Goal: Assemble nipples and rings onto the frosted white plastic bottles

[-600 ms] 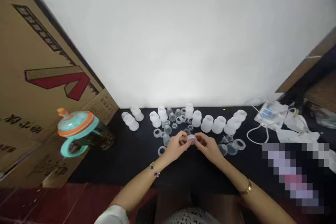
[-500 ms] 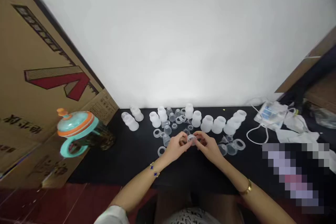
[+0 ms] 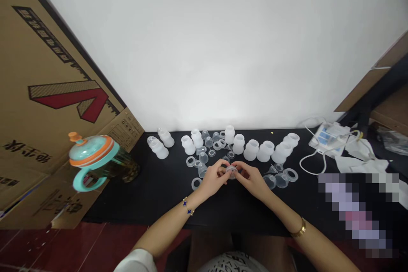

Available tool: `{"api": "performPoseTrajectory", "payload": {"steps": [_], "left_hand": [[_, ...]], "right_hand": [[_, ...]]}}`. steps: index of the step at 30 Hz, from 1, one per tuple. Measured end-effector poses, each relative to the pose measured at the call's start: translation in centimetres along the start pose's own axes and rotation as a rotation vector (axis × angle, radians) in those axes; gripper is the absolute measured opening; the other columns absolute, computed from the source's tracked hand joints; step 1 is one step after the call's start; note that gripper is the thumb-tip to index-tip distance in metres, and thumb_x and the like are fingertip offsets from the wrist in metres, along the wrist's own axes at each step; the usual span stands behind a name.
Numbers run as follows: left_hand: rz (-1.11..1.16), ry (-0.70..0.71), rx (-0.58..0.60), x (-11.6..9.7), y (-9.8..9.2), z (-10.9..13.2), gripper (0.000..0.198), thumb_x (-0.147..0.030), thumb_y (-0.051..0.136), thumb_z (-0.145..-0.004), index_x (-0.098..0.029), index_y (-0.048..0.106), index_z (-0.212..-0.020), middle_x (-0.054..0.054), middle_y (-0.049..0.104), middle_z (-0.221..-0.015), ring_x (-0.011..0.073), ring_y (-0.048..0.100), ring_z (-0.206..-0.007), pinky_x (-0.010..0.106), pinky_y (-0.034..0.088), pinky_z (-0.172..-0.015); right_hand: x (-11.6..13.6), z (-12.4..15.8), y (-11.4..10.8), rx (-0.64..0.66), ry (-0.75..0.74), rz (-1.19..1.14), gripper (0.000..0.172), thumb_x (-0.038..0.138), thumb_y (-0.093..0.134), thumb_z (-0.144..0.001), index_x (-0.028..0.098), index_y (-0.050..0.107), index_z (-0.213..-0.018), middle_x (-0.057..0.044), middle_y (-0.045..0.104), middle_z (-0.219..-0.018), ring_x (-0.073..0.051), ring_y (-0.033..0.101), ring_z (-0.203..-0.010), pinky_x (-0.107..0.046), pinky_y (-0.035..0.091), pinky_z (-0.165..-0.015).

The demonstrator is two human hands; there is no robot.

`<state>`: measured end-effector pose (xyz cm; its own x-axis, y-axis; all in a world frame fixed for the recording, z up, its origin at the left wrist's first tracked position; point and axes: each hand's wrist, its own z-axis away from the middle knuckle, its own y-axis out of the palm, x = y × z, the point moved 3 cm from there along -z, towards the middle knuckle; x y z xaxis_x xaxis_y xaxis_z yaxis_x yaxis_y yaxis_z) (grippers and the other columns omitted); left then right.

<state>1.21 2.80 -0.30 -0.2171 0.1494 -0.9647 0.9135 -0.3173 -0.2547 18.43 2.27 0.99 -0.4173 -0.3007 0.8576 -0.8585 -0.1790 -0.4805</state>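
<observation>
Between my two hands is a small translucent bottle collar ring [image 3: 232, 170], held near the middle of the black table. My left hand [image 3: 214, 177] pinches its left side with thumb and fingers. On its right side my right hand [image 3: 251, 177] is closed in the same way. Whether a nipple sits inside the ring is hidden by my fingers. Around the left hand lie loose clear caps [image 3: 203, 157] and white rings [image 3: 196, 184]. Clear domed caps [image 3: 281, 180] and another ring [image 3: 290, 175] lie right of my right hand. White bottle bodies [image 3: 251, 150] stand open behind my hands.
Two capped bottles [image 3: 158, 148] stand at the left back, near a cardboard box [image 3: 47, 93]. A large teal-lidded jug [image 3: 94, 153] is at the left edge. White cable [image 3: 310, 170], a white device [image 3: 330, 138] and paper lie right. A white wall rises behind.
The ring in my hands has tipped and shifted slightly left, and my right fingers have moved a little with it. The bottles and loose parts stay where they were.
</observation>
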Motion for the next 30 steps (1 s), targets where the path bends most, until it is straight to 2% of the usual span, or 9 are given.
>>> {"api": "performPoseTrajectory", "payload": {"steps": [7,30], "left_hand": [[-0.030,0.013,0.004,-0.10,0.11,0.05,0.030,-0.045,0.061,-0.091,-0.020,0.058,-0.107,-0.003,0.067,-0.066,0.0105,0.059,-0.049,0.018,0.042,-0.048],[-0.091,0.018,0.024,-0.57,0.04,0.21,0.027,-0.045,0.057,-0.093,-0.020,0.058,-0.102,-0.003,0.065,-0.060,0.0117,0.059,-0.047,0.019,0.039,-0.048]], "right_hand": [[-0.28,0.02,0.06,0.006,0.010,-0.010,0.025,0.037,0.057,-0.091,0.020,0.067,-0.107,-0.001,0.070,-0.076,-0.015,0.056,-0.058,-0.025,0.040,-0.053],[-0.52,0.07,0.28,0.001,-0.009,0.013,0.017,0.032,0.059,-0.090,0.021,0.067,-0.100,0.001,0.070,-0.070,-0.015,0.058,-0.057,-0.024,0.041,-0.054]]}}
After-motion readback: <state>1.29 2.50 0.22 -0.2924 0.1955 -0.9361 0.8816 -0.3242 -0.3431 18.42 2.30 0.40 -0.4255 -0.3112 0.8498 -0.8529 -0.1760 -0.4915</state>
